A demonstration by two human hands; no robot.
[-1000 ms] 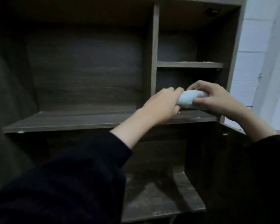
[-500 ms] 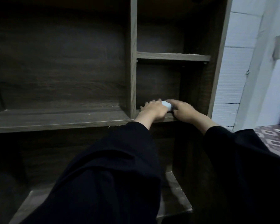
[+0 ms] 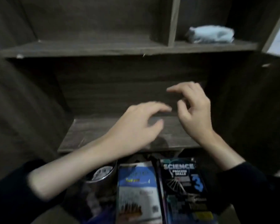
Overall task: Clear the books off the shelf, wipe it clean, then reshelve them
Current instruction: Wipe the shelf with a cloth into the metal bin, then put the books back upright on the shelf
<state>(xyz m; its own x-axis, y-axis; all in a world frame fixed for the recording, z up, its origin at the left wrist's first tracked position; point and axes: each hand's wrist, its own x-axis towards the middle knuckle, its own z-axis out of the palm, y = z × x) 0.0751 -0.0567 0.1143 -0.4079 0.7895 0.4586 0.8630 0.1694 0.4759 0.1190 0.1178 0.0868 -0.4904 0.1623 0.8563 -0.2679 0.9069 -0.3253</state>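
Pretty dim, dark-wood shelf (image 3: 94, 135). The left grip (image 3: 136, 126) and right grip (image 3: 194, 110) hover over its lower board, fingers loosely curled, apart, holding nothing. Folded blue cloth (image 3: 210, 35) sits up above the right grip; books (image 3: 181, 183) lie below both.

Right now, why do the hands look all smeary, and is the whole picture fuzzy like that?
In the head view, the left hand and right hand are smeared by motion blur; the light is dim, so the sides of the shelf go nearly black; the book marked SCIENCE is readable, while the blue book beside it is fuzzier.
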